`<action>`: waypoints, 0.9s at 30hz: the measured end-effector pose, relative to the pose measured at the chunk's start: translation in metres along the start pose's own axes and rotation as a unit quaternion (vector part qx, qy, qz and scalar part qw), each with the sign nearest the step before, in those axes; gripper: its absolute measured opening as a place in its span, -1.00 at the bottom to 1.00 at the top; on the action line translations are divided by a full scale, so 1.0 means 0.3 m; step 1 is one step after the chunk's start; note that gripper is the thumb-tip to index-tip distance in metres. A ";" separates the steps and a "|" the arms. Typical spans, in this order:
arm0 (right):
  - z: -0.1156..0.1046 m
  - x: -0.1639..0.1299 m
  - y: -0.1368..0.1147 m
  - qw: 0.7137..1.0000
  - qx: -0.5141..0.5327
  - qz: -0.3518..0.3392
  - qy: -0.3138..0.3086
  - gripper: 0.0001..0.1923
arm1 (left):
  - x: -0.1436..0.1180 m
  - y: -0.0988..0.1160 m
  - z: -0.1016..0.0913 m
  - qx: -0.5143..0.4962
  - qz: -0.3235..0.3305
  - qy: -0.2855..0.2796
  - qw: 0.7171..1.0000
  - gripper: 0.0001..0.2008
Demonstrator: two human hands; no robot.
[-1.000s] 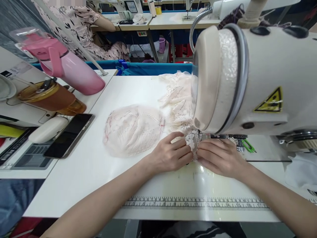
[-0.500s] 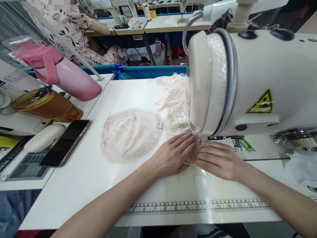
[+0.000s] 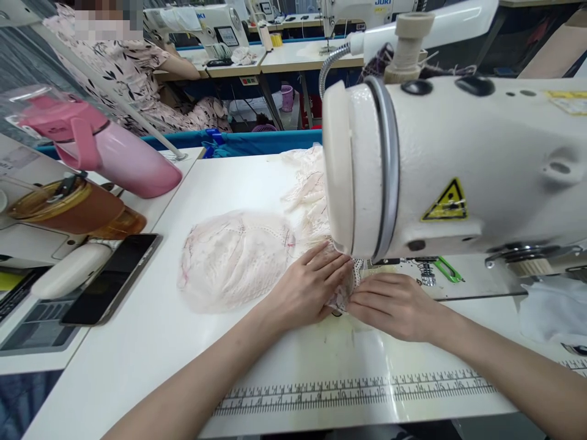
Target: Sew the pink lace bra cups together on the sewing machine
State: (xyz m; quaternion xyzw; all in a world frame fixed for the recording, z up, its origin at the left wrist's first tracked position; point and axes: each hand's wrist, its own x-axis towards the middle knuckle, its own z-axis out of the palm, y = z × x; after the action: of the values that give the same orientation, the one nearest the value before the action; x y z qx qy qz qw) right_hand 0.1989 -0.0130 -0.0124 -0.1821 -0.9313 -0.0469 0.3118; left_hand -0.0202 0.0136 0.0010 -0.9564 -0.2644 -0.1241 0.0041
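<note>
A pale pink lace bra piece [image 3: 233, 260] lies on the white sewing table [image 3: 151, 342], its lace edge running under the head of the cream sewing machine [image 3: 440, 171]. My left hand [image 3: 307, 287] lies flat on the lace just left of the needle area, fingers pressing it down. My right hand [image 3: 394, 305] rests palm down beside it, fingertips pinching the lace edge in front of the machine head. The needle is hidden behind the machine head. More lace [image 3: 305, 183] is bunched behind the machine.
At the left stand a pink bottle [image 3: 105, 153], a brown tumbler [image 3: 68, 211], a black phone [image 3: 112, 278] and a white case [image 3: 68, 272]. A printed ruler [image 3: 348, 394] runs along the table's front edge. Green snips [image 3: 443, 269] lie under the machine arm. A seated person [image 3: 137, 67] works behind.
Both hands have slid a little left and nearer to the machine head with the lace. The camera has tilted, so the machine sits lower and further left in view.
</note>
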 end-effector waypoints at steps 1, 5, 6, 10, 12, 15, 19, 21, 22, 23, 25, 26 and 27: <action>0.000 0.000 0.001 1.000 -0.002 0.001 -0.001 -0.89 | 0.000 0.000 0.001 0.001 -0.002 -0.001 1.000 -0.45; -0.002 -0.001 0.001 1.000 -0.012 0.012 0.001 -0.89 | -0.001 0.001 0.007 0.009 -0.006 -0.004 1.000 -0.47; -0.002 -0.003 0.000 1.000 -0.014 0.014 0.003 -0.89 | -0.001 0.003 0.008 0.011 -0.007 -0.003 1.000 -0.48; -0.002 -0.018 0.000 0.999 -0.026 0.025 -0.010 -0.86 | 0.000 0.016 0.015 0.021 -0.018 0.007 1.000 -0.49; -0.001 -0.028 0.002 0.998 -0.037 0.037 -0.025 -0.84 | 0.002 0.024 0.018 0.027 -0.024 0.014 0.999 -0.50; 0.001 -0.039 0.007 0.997 -0.045 0.046 -0.040 -0.83 | 0.006 0.036 0.020 0.039 -0.028 0.020 0.999 -0.53; 0.002 -0.044 0.012 0.996 -0.057 0.059 -0.037 -0.80 | 0.012 0.049 0.019 0.062 -0.035 0.035 0.997 -0.54; 0.001 -0.045 0.013 0.995 -0.063 0.068 -0.038 -0.80 | 0.014 0.053 0.020 0.069 -0.038 0.043 0.996 -0.55; 0.000 -0.046 0.014 0.995 -0.065 0.070 -0.039 -0.80 | 0.015 0.054 0.020 0.070 -0.038 0.044 0.996 -0.55; -0.002 -0.047 0.015 0.994 -0.068 0.072 -0.041 -0.80 | 0.015 0.055 0.021 0.071 -0.039 0.044 0.996 -0.55; -0.007 -0.048 0.018 0.993 -0.079 0.075 -0.048 -0.81 | 0.016 0.056 0.022 0.071 -0.039 0.042 0.996 -0.55; -0.010 -0.049 0.020 0.992 -0.086 0.076 -0.052 -0.80 | 0.017 0.057 0.022 0.071 -0.038 0.042 0.996 -0.55; -0.013 -0.050 0.023 0.991 -0.095 0.077 -0.056 -0.80 | 0.017 0.057 0.022 0.070 -0.038 0.043 0.996 -0.55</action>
State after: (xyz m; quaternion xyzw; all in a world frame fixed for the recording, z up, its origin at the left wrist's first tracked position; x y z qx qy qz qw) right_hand 0.2148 -0.0122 -0.0184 -0.2839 -0.9220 -0.1005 0.2433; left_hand -0.0058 0.0019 -0.0031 -0.9368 -0.3081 -0.1468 0.0777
